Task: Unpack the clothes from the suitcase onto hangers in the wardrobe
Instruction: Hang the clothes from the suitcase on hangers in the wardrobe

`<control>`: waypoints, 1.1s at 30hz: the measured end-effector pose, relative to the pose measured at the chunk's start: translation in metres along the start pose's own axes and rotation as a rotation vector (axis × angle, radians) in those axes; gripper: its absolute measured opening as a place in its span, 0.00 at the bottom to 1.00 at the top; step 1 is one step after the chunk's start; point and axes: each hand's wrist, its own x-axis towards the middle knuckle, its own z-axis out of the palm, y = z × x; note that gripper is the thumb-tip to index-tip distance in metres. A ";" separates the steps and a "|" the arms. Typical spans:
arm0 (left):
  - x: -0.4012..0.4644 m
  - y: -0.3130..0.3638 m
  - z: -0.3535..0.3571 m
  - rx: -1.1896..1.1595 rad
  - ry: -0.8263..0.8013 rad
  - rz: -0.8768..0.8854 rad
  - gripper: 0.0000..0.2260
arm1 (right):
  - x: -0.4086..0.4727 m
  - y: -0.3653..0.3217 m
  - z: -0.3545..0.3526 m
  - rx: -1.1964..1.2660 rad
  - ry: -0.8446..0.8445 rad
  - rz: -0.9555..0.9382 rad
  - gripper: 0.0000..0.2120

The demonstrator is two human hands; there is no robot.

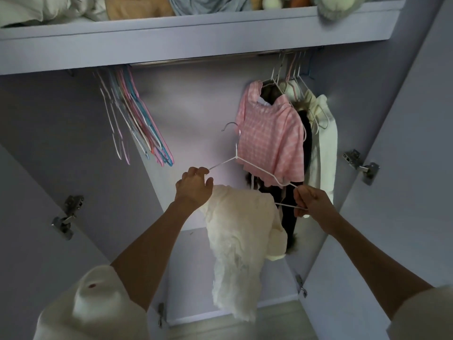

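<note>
I hold a white wire hanger [255, 166] in front of the open wardrobe, its hook pointing up. My left hand [195, 187] grips the hanger's left end together with a fluffy cream garment [240, 241] that droops below it. My right hand [311, 201] pinches the hanger's right end and bottom bar. The garment hangs from the left side only. The rail [196, 60] runs under the top shelf. The suitcase is out of view.
Several bare pastel hangers [137, 123] hang at the rail's left. At the right hang a pink checked top [272, 136], dark clothes and cream garments [323, 143]. The shelf [196, 30] above carries bedding and soft toys. Both wardrobe doors stand open.
</note>
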 end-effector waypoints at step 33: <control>0.102 0.106 -0.102 0.543 0.800 0.275 0.37 | 0.170 -0.097 0.028 -0.312 0.418 -0.286 0.10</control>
